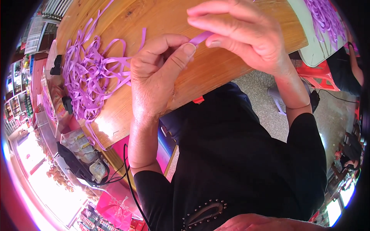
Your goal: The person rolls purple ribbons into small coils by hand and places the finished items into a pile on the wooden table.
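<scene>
Head view shows both hands raised over the wooden desk (216,65), the left hand (154,77) and right hand (239,36) each pinched shut on one short purple ribbon strip (201,37) between them. Judging by the big loose ribbon pile (90,75) to the left, most work remains. Bare wood lies beneath the hands, its near edge close to the person's body.

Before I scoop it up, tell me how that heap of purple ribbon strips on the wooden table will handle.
The purple ribbon heap is probably floppy: its strips loop and curl loosely. It likely weighs little, being thin and flat. Strands look tangled, so they may lift as a clump, with loose ends trailing over the table edge.
</scene>
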{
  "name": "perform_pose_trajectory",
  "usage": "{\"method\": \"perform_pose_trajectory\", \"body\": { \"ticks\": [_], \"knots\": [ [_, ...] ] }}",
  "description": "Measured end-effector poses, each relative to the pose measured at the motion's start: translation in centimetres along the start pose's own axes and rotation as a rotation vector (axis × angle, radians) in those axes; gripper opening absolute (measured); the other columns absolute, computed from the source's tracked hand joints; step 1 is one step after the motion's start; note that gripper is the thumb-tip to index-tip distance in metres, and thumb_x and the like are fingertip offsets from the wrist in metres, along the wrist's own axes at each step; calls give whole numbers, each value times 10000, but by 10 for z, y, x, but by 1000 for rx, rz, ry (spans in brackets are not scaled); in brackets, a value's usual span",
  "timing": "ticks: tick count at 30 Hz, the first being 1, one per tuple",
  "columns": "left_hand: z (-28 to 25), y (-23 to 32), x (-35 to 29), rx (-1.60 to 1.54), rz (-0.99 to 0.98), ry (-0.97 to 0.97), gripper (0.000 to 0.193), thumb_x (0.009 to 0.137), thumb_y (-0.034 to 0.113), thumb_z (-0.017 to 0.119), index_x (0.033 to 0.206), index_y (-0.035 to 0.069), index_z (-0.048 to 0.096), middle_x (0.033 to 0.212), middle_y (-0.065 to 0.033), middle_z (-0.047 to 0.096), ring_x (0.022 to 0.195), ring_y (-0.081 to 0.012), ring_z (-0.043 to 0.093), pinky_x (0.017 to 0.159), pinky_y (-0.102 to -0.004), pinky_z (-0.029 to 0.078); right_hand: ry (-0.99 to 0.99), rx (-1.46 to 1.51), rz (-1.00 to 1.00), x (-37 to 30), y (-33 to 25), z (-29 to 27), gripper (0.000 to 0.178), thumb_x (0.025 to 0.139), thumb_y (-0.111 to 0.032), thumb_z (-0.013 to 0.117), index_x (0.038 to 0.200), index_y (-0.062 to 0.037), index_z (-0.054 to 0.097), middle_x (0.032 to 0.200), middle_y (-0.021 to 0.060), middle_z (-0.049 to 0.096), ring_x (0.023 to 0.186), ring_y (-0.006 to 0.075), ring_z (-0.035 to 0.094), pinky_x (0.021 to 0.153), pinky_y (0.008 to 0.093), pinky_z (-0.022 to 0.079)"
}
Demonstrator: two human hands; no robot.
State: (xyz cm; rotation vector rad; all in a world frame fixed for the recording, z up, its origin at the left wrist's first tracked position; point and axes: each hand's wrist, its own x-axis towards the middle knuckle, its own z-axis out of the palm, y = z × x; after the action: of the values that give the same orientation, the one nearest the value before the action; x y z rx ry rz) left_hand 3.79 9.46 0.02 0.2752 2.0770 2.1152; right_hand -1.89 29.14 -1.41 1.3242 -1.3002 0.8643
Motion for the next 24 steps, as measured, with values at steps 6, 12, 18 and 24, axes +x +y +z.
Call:
{"method": "perform_pose_trajectory", "body": {
  "ticks": [6,12,18,24],
  "knots": [
    [-1,5,-2,-22,-7,14,113,827,-2,653,937,-25,643,819,-9,616,754,-59,536,699,-194,437,-496,56,917,36,-43,-21,216,775,-44,684,987,-6,672,911,92,592,817,224,563,691,308,458],
    [-4,8,2,99,6,30,93,822,-15,652,915,-24,650,815,-11,621,753,-56,539,701,-190,435,-206,-162,16,-23,-3,-4,190,761,-36,683,949,-5,667,871,81,597,782,228,579,666,295,452],
    [-6,-13,8,-73,22,8,101,818,-11,658,919,-5,656,810,-4,618,740,-54,534,681,-186,431,-82,854,1417,-6,-42,-11,145,829,-58,631,953,5,675,820,57,603,716,129,520,642,257,404],
    [6,-30,7,-494,-72,51,139,832,-23,636,968,6,635,833,7,620,712,-38,512,637,-168,407,249,1033,1439,-13,-54,11,206,865,-59,593,1043,22,656,881,63,612,758,137,533,690,251,430]
  ]
}}
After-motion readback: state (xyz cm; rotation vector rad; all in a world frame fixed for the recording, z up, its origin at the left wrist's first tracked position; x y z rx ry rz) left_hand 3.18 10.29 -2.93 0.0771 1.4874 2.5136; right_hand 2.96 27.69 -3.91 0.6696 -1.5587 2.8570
